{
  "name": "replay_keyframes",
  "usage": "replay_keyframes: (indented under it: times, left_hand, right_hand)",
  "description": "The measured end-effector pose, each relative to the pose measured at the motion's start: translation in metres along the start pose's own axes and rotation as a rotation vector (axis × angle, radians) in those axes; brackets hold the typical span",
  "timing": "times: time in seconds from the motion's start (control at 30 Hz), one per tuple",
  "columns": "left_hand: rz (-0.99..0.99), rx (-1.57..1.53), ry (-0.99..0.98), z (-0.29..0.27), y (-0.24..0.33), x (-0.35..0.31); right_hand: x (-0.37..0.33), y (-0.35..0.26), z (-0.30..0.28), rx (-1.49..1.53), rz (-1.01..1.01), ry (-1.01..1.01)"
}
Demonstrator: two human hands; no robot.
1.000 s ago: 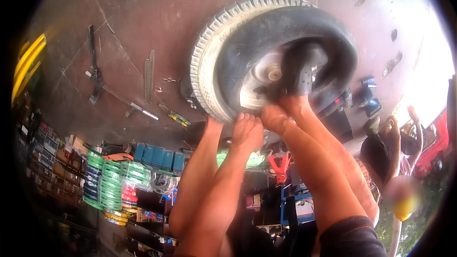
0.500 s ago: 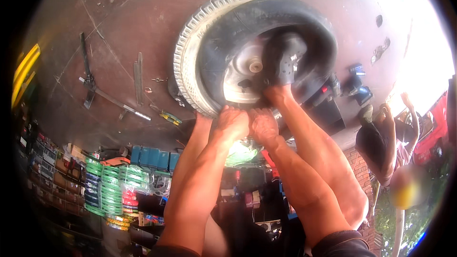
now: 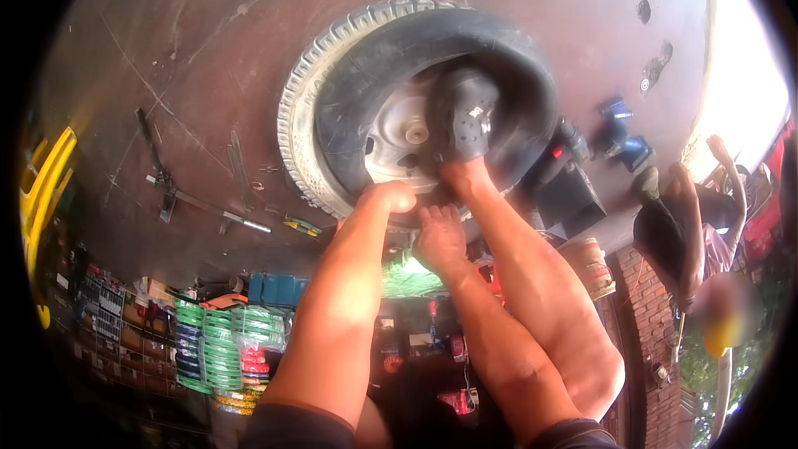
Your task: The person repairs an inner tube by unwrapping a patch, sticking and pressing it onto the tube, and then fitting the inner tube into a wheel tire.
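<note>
A large tyre [image 3: 301, 125] with a worn, pale tread lies on the floor ahead of me. On it sits a black inner tube [image 3: 366, 66], ringed around a pale metal wheel rim [image 3: 391, 129] with a hub in its middle. My right foot, in a dark clog [image 3: 470, 129], rests on the wheel. My left hand [image 3: 389, 197] bends down at the wheel's near edge, its fingers mostly hidden. Just right of it and nearer me, my right hand [image 3: 440, 237] has its fingers curled over the tyre's near edge.
Left on the floor lie a metal bar tool [image 3: 208, 199], flat levers [image 3: 239, 170] and yellow-handled pliers [image 3: 302, 226]. Power tools [image 3: 623, 137] and a black box [image 3: 573, 204] are at right. Green coiled packs [image 3: 220, 349] are stacked near left. Another person's arm [image 3: 686, 224] shows at far right.
My hands have moved apart: the left has turned inward at the wheel's edge, the right has dropped slightly nearer me. The view has shifted, and the wheel appears further left.
</note>
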State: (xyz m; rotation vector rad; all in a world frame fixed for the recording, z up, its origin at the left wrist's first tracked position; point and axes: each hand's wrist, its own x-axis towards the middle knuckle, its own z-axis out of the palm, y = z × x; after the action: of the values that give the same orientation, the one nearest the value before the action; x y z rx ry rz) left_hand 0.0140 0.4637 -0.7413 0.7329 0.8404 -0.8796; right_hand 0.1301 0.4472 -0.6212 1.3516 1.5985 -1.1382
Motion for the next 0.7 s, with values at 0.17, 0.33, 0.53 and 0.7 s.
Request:
replay_keyframes:
  times: [0.17, 0.33, 0.53, 0.7]
  left_hand:
    - [-0.058, -0.496, 0.193, -0.016, 0.034, 0.007]
    - [-0.104, -1.496, 0.033, -0.021, 0.01, 0.019]
    - [-0.262, -1.889, 0.271, -0.013, 0.03, 0.014]
    - [-0.135, -2.021, 0.146, -0.004, 0.015, 0.031]
  right_hand:
    - [0.014, 0.019, -0.016, 0.076, 0.049, -0.045]
    - [0.029, 0.011, -0.003, 0.072, 0.08, -0.109]
    - [0.039, 0.014, 0.008, 0.055, 0.038, -0.017]
    - [0.048, 0.021, 0.009, 0.013, 0.057, -0.163]
